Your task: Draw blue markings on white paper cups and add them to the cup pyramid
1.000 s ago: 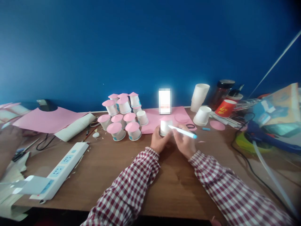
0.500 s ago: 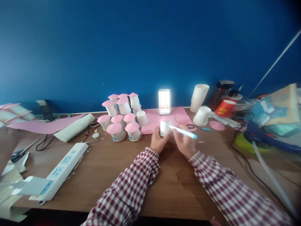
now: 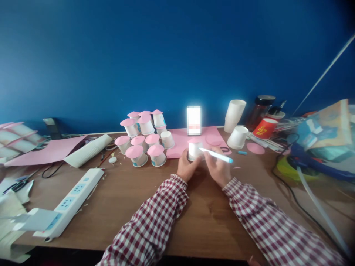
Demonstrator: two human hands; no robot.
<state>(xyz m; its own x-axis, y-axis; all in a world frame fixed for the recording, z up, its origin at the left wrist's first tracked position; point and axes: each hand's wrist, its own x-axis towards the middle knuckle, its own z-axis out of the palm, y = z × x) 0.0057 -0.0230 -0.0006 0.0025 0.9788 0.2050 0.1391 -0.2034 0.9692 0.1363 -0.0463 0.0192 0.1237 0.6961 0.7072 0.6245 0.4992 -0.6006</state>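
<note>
My left hand (image 3: 187,166) is closed around the lower left side of a white paper cup (image 3: 194,151), which stands upside down with a pink paper top. In my right hand (image 3: 219,168) is a white marker pen with a light blue end (image 3: 217,154); its tip points at the cup's right side. Whether the tip touches the cup I cannot tell. Behind the cup lies a sheet of pink paper (image 3: 177,140). Black scissor handles (image 3: 226,149) show just past my right hand. A small blue pen cap (image 3: 242,153) rests on the table to the right.
Several cups with pink cone tops (image 3: 135,153) stand to the left, beside a plain white cup (image 3: 167,139). White cups (image 3: 237,137), a red cup (image 3: 264,128) and a blue glue gun (image 3: 313,162) are at the right. A power strip (image 3: 73,199) lies at the front left.
The pink sheet at the far left has shifted, and the blurred shape at the left edge has mostly gone from view. My hands, the cup and the marker have hardly moved.
</note>
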